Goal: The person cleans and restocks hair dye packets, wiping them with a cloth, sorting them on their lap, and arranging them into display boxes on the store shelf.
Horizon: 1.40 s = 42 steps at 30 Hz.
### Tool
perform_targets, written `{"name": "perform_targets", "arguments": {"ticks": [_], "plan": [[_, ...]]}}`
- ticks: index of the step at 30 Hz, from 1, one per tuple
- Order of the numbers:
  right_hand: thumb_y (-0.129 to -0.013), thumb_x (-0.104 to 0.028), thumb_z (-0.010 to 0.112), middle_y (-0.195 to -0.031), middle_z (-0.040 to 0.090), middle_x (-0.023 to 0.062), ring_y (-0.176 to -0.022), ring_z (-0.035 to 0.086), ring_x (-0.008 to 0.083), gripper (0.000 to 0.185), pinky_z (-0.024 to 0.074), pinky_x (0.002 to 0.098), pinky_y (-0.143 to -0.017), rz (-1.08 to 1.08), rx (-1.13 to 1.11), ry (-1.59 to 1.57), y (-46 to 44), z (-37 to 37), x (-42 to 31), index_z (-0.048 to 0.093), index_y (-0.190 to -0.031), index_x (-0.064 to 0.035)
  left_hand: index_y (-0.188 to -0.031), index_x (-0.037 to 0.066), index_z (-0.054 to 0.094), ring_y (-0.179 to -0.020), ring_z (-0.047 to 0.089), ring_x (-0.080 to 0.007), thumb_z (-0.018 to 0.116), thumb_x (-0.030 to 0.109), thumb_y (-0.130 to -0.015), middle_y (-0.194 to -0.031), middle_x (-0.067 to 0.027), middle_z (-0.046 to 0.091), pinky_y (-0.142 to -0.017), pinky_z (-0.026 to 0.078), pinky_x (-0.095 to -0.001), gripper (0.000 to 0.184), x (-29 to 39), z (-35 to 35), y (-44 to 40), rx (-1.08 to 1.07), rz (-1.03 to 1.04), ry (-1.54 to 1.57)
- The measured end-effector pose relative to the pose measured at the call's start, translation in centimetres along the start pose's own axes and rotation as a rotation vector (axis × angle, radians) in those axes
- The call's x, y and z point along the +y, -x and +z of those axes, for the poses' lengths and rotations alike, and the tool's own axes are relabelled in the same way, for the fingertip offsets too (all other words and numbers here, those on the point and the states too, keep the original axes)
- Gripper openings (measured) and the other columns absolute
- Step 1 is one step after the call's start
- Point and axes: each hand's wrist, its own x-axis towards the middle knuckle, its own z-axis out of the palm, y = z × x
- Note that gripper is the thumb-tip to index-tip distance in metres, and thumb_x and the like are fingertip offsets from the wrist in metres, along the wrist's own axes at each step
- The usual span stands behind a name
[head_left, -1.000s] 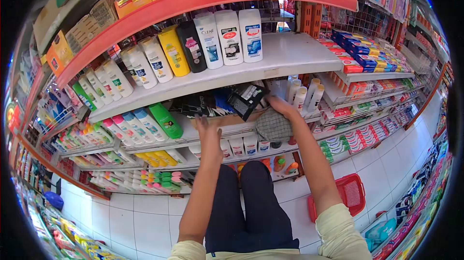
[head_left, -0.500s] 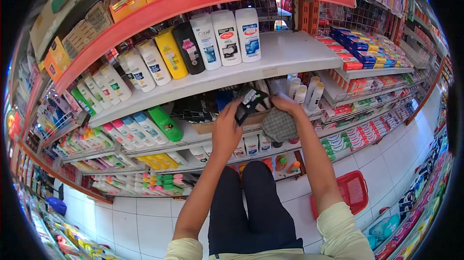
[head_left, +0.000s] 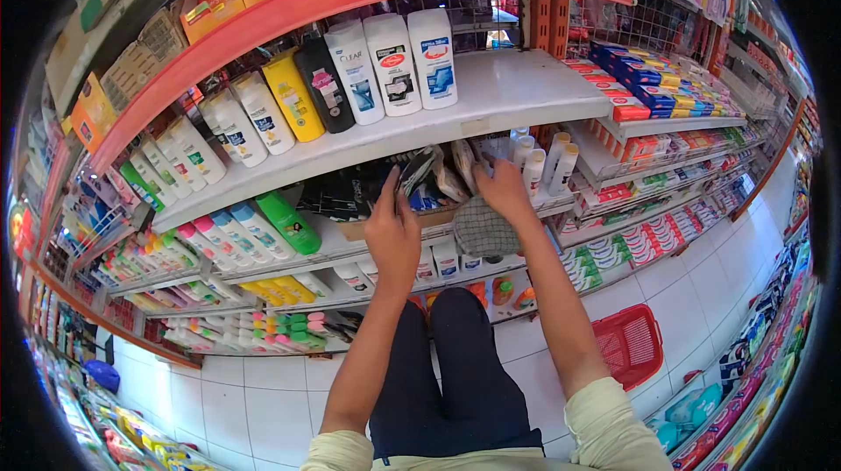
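On the middle shelf, a cardboard box [head_left: 363,230] holds many dark plastic packets [head_left: 337,195]. My left hand [head_left: 392,230] is closed on the edge of a black packet [head_left: 419,169] above this box. My right hand [head_left: 504,191] has its fingers at another upright packet [head_left: 467,164] beside it, and seems to pinch its edge; the fingertips are partly hidden. Below my right hand is a grey checked cloth item [head_left: 484,227], whose kind I cannot make out. The packets' contents are not clear.
Shampoo bottles [head_left: 399,63] stand on the white shelf [head_left: 517,85] above my hands. A green bottle [head_left: 289,224] leans left of the box, and small white bottles [head_left: 561,164] stand to the right. A red basket [head_left: 655,344] sits on the tiled floor.
My left hand has tilted the black packet up and to the left, widening the gap between the packets. My right hand has moved slightly left and up to the other packet.
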Motion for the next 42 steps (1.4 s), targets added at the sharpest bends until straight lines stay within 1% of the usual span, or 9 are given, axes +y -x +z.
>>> {"name": "perform_targets", "arguments": {"ticks": [8,14,21,24,27,30,33,36,42], "plan": [[-0.074,-0.025,0.066,-0.108,0.057,0.0223,-0.088,0.060,0.0383,0.038,0.0486,0.0452,-0.077,-0.221,0.105,0.073,4.6,-2.3,-6.2,0.061,-0.107,-0.0058,-0.111,-0.010,0.054,-0.063,0.066,-0.0227,0.047,0.009,-0.094,-0.075,-0.0199,0.065,-0.054,0.049,-0.0338,0.026,-0.8,0.2,3.2,0.216,-0.206,0.221],[-0.074,-0.025,0.066,-0.103,0.059,0.0211,-0.081,0.062,0.0386,0.035,0.0504,0.0474,-0.070,-0.170,0.115,0.275,3.3,0.1,-5.9,0.064,-0.104,-0.0075,-0.123,-0.015,0.038,-0.069,0.066,-0.0263,0.045,0.010,-0.094,-0.084,-0.0236,0.062,-0.059,0.055,-0.0328,0.038,-1.8,2.8,2.7,0.217,-0.329,0.552],[-0.077,-0.028,0.065,-0.081,0.064,0.0200,-0.073,0.063,0.0377,0.027,0.0505,0.0457,-0.067,-0.120,0.216,0.242,1.5,-1.1,-2.7,0.068,-0.086,-0.0027,-0.126,-0.012,0.034,-0.078,0.060,-0.0389,0.046,0.015,-0.093,-0.105,-0.0282,0.054,-0.069,0.049,-0.0419,0.044,-1.3,1.4,3.0,0.034,-0.288,0.043],[-0.077,-0.028,0.064,-0.080,0.064,0.0198,-0.072,0.063,0.0380,0.026,0.0494,0.0463,-0.066,-0.153,0.252,0.234,2.0,-0.9,-2.8,0.067,-0.082,-0.0017,-0.128,-0.013,0.034,-0.073,0.056,-0.0458,0.047,0.015,-0.091,-0.098,-0.0315,0.056,-0.070,0.044,-0.0460,0.048,-1.4,1.7,3.0,0.024,-0.220,0.066],[-0.078,-0.027,0.063,-0.081,0.064,0.0192,-0.072,0.062,0.0383,0.026,0.0492,0.0465,-0.065,-0.169,0.234,0.248,2.3,-1.0,-3.2,0.066,-0.081,-0.0012,-0.132,-0.014,0.026,-0.061,0.060,-0.0394,0.044,0.004,-0.088,-0.068,-0.0259,0.059,-0.056,0.045,-0.0436,0.051,-1.0,1.5,1.5,-0.037,-0.182,0.056],[-0.076,-0.025,0.064,-0.080,0.064,0.0200,-0.071,0.062,0.0390,0.025,0.0491,0.0460,-0.066,-0.168,0.231,0.245,2.3,-0.9,-3.4,0.068,-0.082,-0.0010,-0.129,-0.014,0.030,-0.079,0.060,-0.0418,0.049,0.013,-0.088,-0.083,-0.0298,0.060,-0.070,0.045,-0.0450,0.053,-0.2,0.5,-0.4,-0.167,-0.339,0.092],[-0.075,-0.023,0.065,-0.080,0.064,0.0202,-0.070,0.062,0.0391,0.024,0.0490,0.0457,-0.066,-0.182,0.249,0.228,2.3,-0.8,-3.6,0.068,-0.084,-0.0007,-0.133,-0.013,0.022,-0.067,0.061,-0.0410,0.050,0.005,-0.084,-0.079,-0.0288,0.060,-0.061,0.046,-0.0440,0.059,-0.3,0.8,-1.1,-0.188,-0.319,0.092],[-0.075,-0.023,0.065,-0.081,0.064,0.0195,-0.071,0.062,0.0388,0.025,0.0490,0.0454,-0.066,-0.182,0.241,0.230,2.5,-0.8,-4.0,0.068,-0.085,-0.0002,-0.134,-0.008,0.025,-0.090,0.057,-0.0429,0.058,0.007,-0.079,-0.104,-0.0297,0.055,-0.076,0.045,-0.0449,0.066,-2.3,2.2,-1.0,-0.039,-0.087,0.042],[-0.076,-0.022,0.064,-0.085,0.065,0.0186,-0.072,0.062,0.0382,0.024,0.0492,0.0451,-0.067,-0.176,0.229,0.243,2.5,-0.8,-3.9,0.067,-0.085,0.0000,-0.113,0.001,0.053,-0.106,0.048,-0.0342,0.070,0.023,-0.068,-0.113,-0.0221,0.048,-0.088,0.037,-0.0467,0.052,-0.4,-0.2,-1.7,-0.002,0.044,-0.466]]}}
